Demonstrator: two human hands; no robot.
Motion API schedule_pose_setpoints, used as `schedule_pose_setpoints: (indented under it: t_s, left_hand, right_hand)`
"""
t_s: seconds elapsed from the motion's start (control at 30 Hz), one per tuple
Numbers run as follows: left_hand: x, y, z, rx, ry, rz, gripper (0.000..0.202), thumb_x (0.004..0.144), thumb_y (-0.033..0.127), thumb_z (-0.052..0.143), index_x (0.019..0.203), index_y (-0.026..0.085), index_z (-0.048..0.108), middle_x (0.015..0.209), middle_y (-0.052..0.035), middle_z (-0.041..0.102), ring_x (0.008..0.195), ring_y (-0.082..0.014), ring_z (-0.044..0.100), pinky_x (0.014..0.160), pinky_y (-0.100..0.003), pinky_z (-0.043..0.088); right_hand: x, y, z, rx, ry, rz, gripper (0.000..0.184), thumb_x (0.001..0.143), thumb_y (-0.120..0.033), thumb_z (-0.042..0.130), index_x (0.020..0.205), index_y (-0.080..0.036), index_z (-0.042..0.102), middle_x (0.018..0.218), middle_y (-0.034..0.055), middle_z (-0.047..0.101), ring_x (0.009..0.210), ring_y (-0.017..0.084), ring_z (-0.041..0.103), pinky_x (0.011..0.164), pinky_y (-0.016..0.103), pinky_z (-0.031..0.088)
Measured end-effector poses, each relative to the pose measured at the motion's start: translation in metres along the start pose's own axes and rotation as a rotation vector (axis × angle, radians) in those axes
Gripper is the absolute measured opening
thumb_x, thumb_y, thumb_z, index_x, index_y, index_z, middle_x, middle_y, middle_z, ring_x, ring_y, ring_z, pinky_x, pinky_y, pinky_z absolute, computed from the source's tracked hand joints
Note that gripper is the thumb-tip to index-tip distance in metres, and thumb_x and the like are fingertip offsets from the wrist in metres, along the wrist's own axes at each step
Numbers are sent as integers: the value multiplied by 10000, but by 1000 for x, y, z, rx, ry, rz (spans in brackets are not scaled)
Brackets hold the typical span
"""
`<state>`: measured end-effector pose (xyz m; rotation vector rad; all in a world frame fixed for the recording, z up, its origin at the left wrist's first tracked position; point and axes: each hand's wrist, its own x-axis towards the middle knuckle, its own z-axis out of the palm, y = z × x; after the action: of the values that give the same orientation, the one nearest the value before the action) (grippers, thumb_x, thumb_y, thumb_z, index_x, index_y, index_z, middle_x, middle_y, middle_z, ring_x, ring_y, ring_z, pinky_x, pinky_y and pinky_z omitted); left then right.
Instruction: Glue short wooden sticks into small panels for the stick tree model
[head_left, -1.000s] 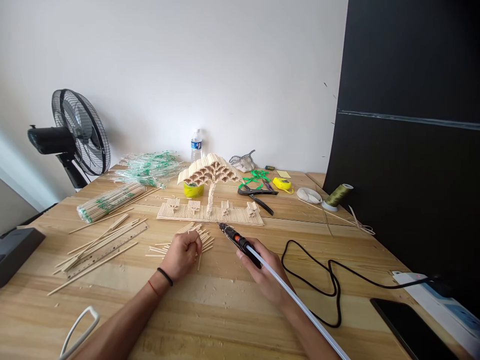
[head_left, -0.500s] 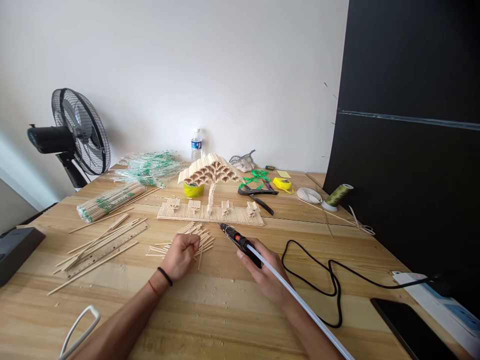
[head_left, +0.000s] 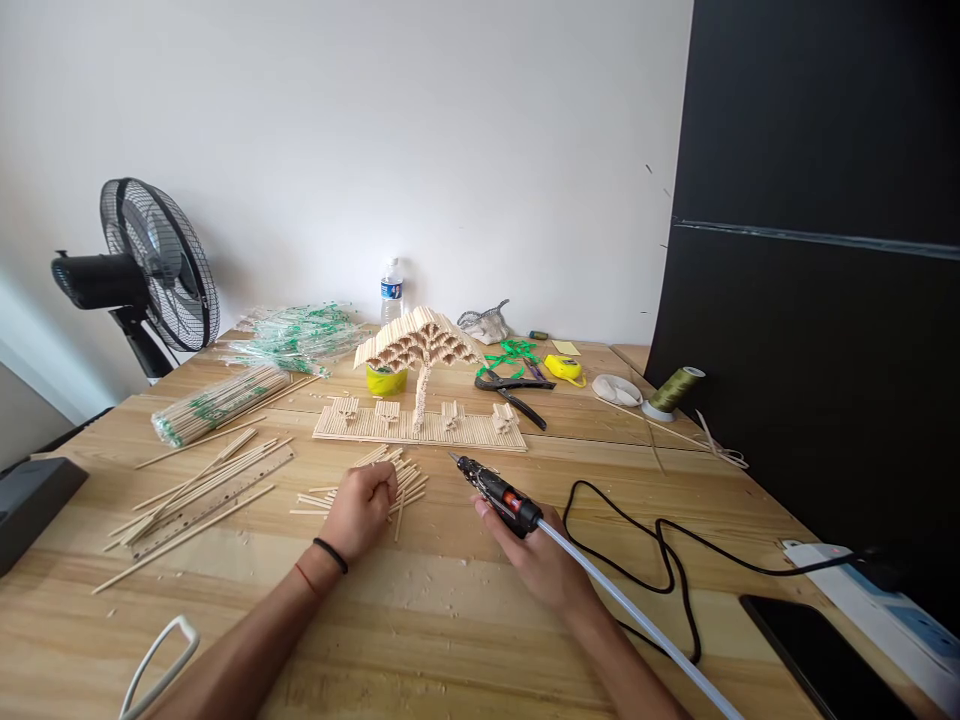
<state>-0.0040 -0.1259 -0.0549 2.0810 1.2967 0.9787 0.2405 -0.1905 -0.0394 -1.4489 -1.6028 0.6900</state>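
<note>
My right hand (head_left: 547, 565) is wrapped around a black hot glue gun (head_left: 495, 492), its nozzle pointing forward and left. A long translucent glue stick (head_left: 637, 618) runs out of its back end. My left hand (head_left: 363, 507) is closed in a fist over a pile of short wooden sticks (head_left: 409, 485); the inside of the fist is hidden. Beyond both hands stands a model built of sticks (head_left: 421, 385), with a tree-shaped canopy on a trunk. Its slatted base (head_left: 480, 432) carries several small stick pieces. The nozzle is apart from the model.
Longer sticks and a ruler (head_left: 217, 500) lie at left, near a bagged stick bundle (head_left: 221, 405). Behind are plastic wrappers (head_left: 296, 335), a bottle (head_left: 391, 290), pliers (head_left: 517, 390) and a tape measure (head_left: 565, 369). A black cord (head_left: 660, 545), phone (head_left: 817, 650) and power strip (head_left: 885, 600) lie right.
The glue gun has drawn back to the right in my right hand and turned, showing more of its side. My left fist has stayed in place.
</note>
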Motion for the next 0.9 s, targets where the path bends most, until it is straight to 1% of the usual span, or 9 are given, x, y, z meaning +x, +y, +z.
schedule_pose_setpoints:
  t_s: [0.1, 0.2, 0.27, 0.33, 0.5, 0.6, 0.7, 0.8, 0.9]
  left_hand:
    - [-1, 2, 4, 102, 26, 13, 161, 837, 122, 455, 773, 217, 568, 827, -54, 647, 837, -227, 594, 802, -351, 471]
    - [-2, 3, 7, 204, 17, 13, 148, 859, 183, 608, 987, 203, 677, 1071, -113, 700, 1047, -303, 604, 973, -462, 466]
    - [-3, 3, 8, 261, -11, 8, 190, 858, 222, 693, 1047, 214, 715, 1133, -118, 715, 1100, -330, 595, 1009, -502, 453]
    - [-4, 4, 8, 306, -42, 1, 184, 866, 214, 722, 1047, 234, 745, 1138, -104, 732, 1110, -330, 599, 1003, -499, 454]
    - [-3, 7, 6, 373, -98, -26, 168, 910, 143, 688, 1022, 239, 769, 1119, -88, 754, 1107, -313, 630, 980, -470, 451]
    - [-2, 10, 4, 407, -95, -62, 130, 899, 151, 712, 1006, 217, 743, 1096, -98, 754, 1096, -322, 640, 966, -464, 449]
    - [-1, 13, 2, 432, -93, -95, 54, 892, 186, 739, 923, 204, 699, 1012, -95, 754, 1043, -325, 650, 925, -451, 447]
    - [-1, 15, 1, 437, -117, -99, 105, 909, 195, 729, 828, 207, 663, 923, -78, 755, 990, -311, 656, 892, -432, 442]
    - [-1, 16, 1, 428, -138, -90, 116, 911, 162, 717, 817, 208, 667, 918, -72, 763, 971, -295, 667, 879, -413, 445]
  right_hand:
    - [-1, -1, 0, -24, 22, -4, 403, 946, -499, 612, 649, -229, 586, 546, -34, 497, 531, 163, 472, 531, 278, 401]
    - [-1, -3, 0, -14, 28, -11, 421, 951, -503, 611, 639, -237, 516, 559, -49, 427, 539, 146, 400, 532, 280, 362]
    - [-1, -4, 0, -8, 25, -13, 414, 956, -500, 609, 652, -236, 509, 574, -50, 410, 555, 146, 385, 540, 283, 356]
    - [-1, -5, 0, -5, 16, -15, 404, 961, -495, 599, 663, -235, 515, 586, -49, 400, 569, 148, 382, 547, 285, 356]
    - [-2, -6, 0, -9, 22, -11, 426, 957, -493, 606, 641, -241, 469, 583, -54, 379, 556, 140, 358, 537, 277, 337]
    - [-2, -7, -1, -23, 22, -11, 425, 956, -492, 611, 639, -238, 487, 575, -54, 380, 549, 139, 360, 532, 273, 335]
    - [-2, -5, -1, -37, 15, -20, 406, 962, -489, 599, 658, -231, 518, 590, -51, 381, 566, 142, 363, 547, 277, 341]
    - [-2, -4, -1, -39, 5, -20, 399, 967, -490, 587, 673, -224, 543, 605, -49, 379, 579, 145, 367, 557, 280, 345]
    - [-1, -4, 0, -32, 8, -27, 418, 966, -498, 590, 655, -229, 518, 600, -52, 358, 571, 142, 351, 547, 280, 339]
